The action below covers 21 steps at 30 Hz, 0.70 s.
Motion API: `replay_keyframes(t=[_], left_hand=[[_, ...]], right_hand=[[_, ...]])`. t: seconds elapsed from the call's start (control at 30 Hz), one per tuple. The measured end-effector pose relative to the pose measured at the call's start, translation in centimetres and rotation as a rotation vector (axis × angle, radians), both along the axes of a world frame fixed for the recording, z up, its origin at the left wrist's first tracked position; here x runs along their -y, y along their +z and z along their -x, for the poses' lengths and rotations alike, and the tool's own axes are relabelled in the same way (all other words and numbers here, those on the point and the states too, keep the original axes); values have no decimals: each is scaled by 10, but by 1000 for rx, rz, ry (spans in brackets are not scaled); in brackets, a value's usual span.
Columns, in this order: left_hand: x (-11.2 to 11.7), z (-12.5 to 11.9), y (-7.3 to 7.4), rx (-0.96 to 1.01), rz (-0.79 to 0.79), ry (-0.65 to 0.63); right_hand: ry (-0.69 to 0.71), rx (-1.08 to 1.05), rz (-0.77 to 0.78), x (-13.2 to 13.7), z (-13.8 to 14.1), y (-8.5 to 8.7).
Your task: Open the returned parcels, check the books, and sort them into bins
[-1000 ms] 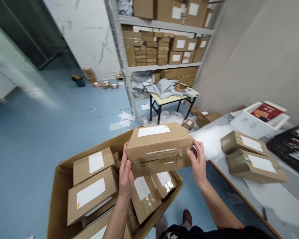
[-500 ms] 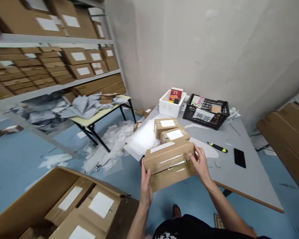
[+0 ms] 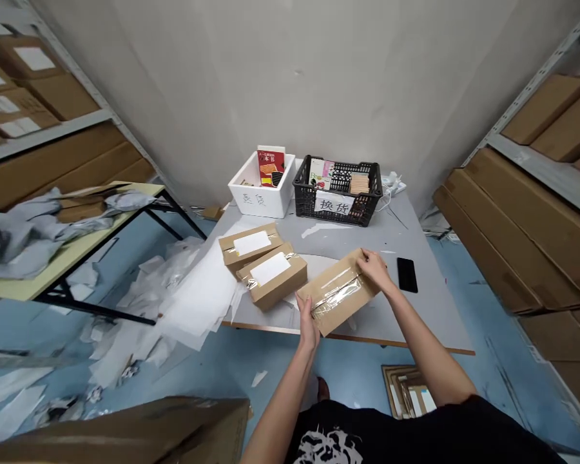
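Observation:
A brown cardboard box [image 3: 341, 290] with clear tape along its seam is held between my two hands over the front of the grey table [image 3: 435, 316]. My left hand [image 3: 309, 325] grips its left end, thumb on the taped face. At the opposite end, my right hand [image 3: 374, 267] is closed on the upper right corner. Just left of it, two more taped boxes stand on the table: a nearer box [image 3: 280, 283] and a farther box [image 3: 239, 254], each with a white label. The utility knife is hidden from view now.
Behind are a white foam box [image 3: 261, 205] with a red book and a black crate [image 3: 338, 209] with a paper sign. A phone [image 3: 406, 275] lies at right. White sheets [image 3: 198, 309] hang off the table's left edge. A large carton [image 3: 174, 425] stands at lower left.
My view has swung right toward the table. The held box has moved over the table's front and is tilted more, its taped face showing. Both hands keep their hold.

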State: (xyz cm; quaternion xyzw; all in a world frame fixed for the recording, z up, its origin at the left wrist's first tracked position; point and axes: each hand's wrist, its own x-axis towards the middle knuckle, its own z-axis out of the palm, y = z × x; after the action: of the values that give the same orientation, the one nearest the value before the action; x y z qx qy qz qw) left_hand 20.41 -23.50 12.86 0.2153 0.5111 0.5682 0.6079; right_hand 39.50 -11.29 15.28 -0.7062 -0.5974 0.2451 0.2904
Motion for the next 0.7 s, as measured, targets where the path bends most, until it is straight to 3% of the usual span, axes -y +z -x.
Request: replay_keyframes(t=[0.07, 0.17, 0.23, 0.33, 0.43, 0.53, 0.63, 0.7], left_hand=[[-19, -3, -18, 34, 64, 2], [-42, 3, -48, -79, 263, -55], [-55, 13, -64, -256, 346, -85], [-76, 31, -75, -528, 246, -141], [-107, 42, -68, -659, 67, -284], [-148, 37, -52, -744, 19, -486], [-187, 19, -37, -763, 21, -651], [-204, 6, -30, -740, 18, -693]], right_hand=[[7, -26, 55, -29, 3, -12], [-2, -51, 97, -60, 3, -34], [-70, -52, 77, -64, -5, -50], [-323, -120, -7, -40, -25, -76], [-525, -404, 102, 1, -30, -101], [-576, -649, 263, 28, -10, -114], [-561, -853, 304, 26, 17, -109], [-524, -973, 287, 17, 30, -99]])
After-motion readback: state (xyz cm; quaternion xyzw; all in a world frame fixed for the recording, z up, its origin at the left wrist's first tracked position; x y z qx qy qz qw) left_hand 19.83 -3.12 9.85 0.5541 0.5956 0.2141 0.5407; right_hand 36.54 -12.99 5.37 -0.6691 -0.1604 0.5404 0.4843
